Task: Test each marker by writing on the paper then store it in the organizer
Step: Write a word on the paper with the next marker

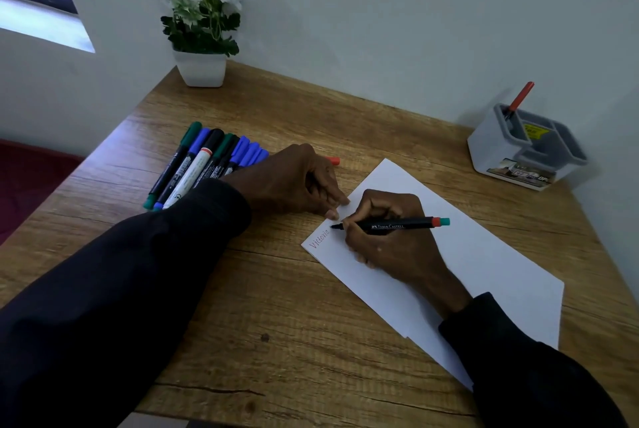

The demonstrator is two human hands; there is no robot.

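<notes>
Paper [484, 255] lies flat on the wooden table [276, 324], slanted, mostly under and beyond the right hand [390, 241]. We see that hand resting on the sheet with thumb and fingers pinched round a black marker [390, 225]. The marker lies nearly level, its dark tip pointing toward the left hand and touching the paper near the sheet's edge; its back end, red band then teal, sticks out past the knuckles. A red word [320, 239] is written on the paper corner just below the tip. The left hand [294, 182] sits just beside the right, fingers bent, fingertips down on the paper's edge. We cannot tell whether it has anything in its palm. A red cap end [333, 161] peeks out just behind the left hand's knuckles; the rest is hidden. A bunch of markers [207, 165], green, blue, black and one white-bodied, lies side by side beyond the left wrist, partly covered by the sleeve. The grey organizer [501, 151] stands well apart, beyond the right hand at the far corner, with one red marker [520, 97] standing tilted in a back compartment. A white pot of flowers [200, 68] stands far beyond the left hand by the wall.
</notes>
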